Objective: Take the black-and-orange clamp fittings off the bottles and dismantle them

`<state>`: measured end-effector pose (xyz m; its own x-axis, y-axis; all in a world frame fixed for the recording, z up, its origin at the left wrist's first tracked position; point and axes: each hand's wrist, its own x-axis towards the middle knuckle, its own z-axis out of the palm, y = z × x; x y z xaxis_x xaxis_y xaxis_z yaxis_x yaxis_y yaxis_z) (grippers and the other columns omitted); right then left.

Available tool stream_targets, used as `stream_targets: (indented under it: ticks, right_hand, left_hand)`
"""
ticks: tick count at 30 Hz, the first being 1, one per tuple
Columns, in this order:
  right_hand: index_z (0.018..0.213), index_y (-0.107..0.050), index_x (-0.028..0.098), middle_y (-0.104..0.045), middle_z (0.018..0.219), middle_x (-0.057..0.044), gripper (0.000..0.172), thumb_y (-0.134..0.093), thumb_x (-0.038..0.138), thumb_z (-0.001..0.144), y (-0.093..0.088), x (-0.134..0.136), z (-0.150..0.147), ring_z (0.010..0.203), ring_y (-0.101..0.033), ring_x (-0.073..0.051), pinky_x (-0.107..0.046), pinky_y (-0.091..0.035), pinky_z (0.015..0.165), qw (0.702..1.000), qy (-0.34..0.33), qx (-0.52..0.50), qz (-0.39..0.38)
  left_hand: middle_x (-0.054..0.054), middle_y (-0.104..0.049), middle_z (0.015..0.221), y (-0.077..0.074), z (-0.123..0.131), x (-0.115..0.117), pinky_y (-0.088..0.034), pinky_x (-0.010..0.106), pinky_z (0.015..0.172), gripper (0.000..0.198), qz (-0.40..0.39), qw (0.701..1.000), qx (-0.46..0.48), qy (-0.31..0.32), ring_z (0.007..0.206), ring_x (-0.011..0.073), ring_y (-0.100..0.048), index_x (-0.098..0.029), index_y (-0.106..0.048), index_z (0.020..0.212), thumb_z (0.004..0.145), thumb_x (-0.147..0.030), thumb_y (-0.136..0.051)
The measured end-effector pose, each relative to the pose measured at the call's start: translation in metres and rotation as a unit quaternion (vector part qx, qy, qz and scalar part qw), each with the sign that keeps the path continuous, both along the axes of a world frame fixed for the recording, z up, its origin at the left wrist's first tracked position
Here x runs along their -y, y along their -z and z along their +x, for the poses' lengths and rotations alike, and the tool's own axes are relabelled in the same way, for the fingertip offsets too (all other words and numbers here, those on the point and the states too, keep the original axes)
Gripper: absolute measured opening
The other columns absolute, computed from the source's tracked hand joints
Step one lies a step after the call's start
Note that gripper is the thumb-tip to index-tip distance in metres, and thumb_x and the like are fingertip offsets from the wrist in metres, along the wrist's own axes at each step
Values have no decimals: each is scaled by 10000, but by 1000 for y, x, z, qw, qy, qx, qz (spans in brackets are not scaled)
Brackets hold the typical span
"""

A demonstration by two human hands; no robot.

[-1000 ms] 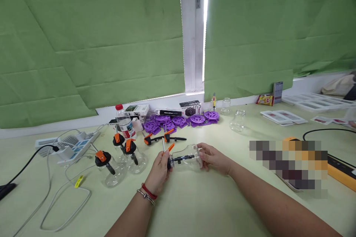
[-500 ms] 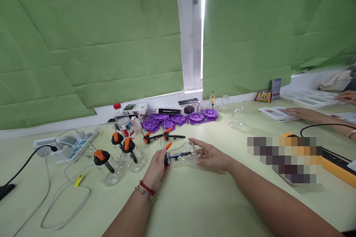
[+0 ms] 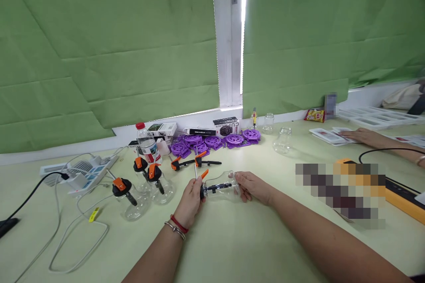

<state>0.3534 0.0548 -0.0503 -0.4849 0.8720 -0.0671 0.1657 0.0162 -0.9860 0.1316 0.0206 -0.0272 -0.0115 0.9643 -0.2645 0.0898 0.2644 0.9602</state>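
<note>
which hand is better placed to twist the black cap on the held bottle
Probably the left hand: it grips the black cap, while the right hand holds the clear bottle near its base.

Three jars stand left of the sideways jar (a bottle just behind them).

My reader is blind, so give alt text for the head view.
The left hand grips the black-and-orange top of a sideways clear jar while the right hand holds its base; three similar jars stand to the left.
</note>
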Motion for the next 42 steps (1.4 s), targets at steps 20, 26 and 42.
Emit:
stream_targets:
  ticks: [20, 26, 42]
  right_hand:
    - [1093, -562, 127, -582, 625, -11, 590, -358, 627, 854, 3, 0, 2, 426, -507, -83, -191, -316, 384, 999, -32, -14, 10]
    - [1385, -340, 278, -455, 1291, -105, 701, -613, 497, 778, -3, 3, 3, 858, -558, -132, -270, -486, 696, 995, -32, -61, 73]
    - [954, -552, 133, -621, 681, -35, 573, -349, 656, 835, 3, 1, -3, 428, -525, -87, -186, -314, 358, 1000, -5, -13, -22]
  left_hand:
    - [-66, -425, 561, 3, -4, -1, -136, 186, 368, 476, 19, 1000, 9, 6, 383, 59, -293, -198, -485, 932, 799, -643, -377]
    - [-64, -424, 538, 4, -6, -3, -124, 195, 363, 492, 7, 1000, 0, -1, 352, 57, -258, -190, -478, 928, 810, -647, -338]
    - [-49, -434, 597, -3, -1, 2, -162, 200, 383, 418, 33, 999, -4, -2, 405, 66, -313, -203, -480, 891, 817, -603, -385]
